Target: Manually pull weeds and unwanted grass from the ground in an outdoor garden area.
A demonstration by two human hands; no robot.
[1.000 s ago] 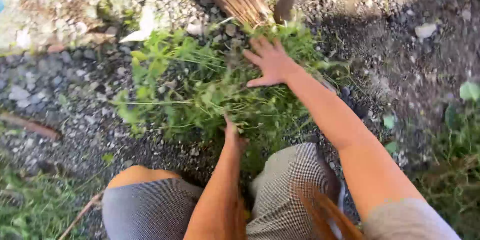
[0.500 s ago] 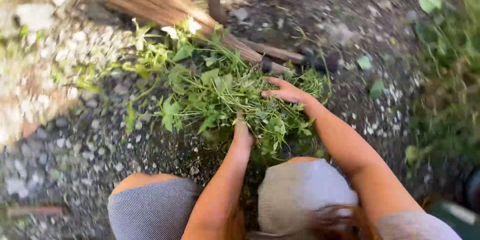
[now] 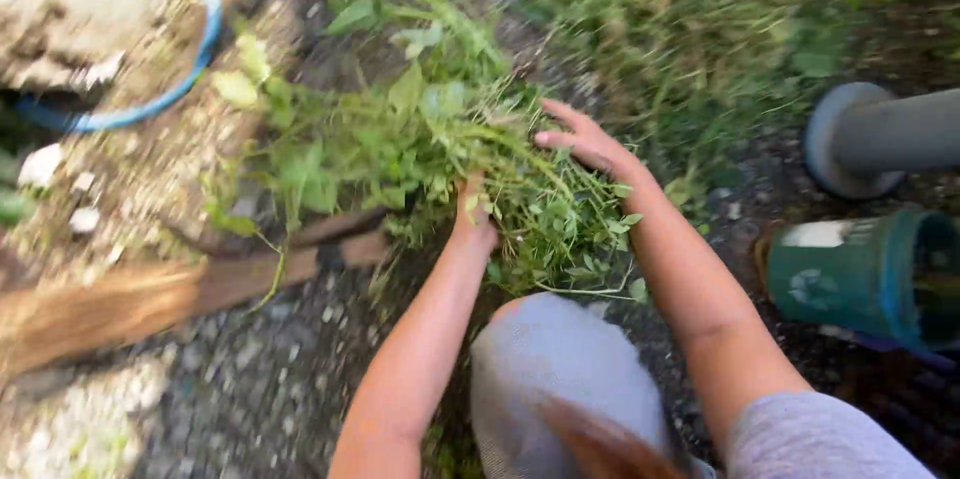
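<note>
Leafy green weeds (image 3: 440,154), rough gravel ground (image 3: 270,379), matt plastic bucket (image 3: 860,279).

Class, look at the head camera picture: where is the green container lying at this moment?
The green container lies on its side at the right edge, on dark ground just below the grey pipe, right of the person's right hand on the weeds.
</note>
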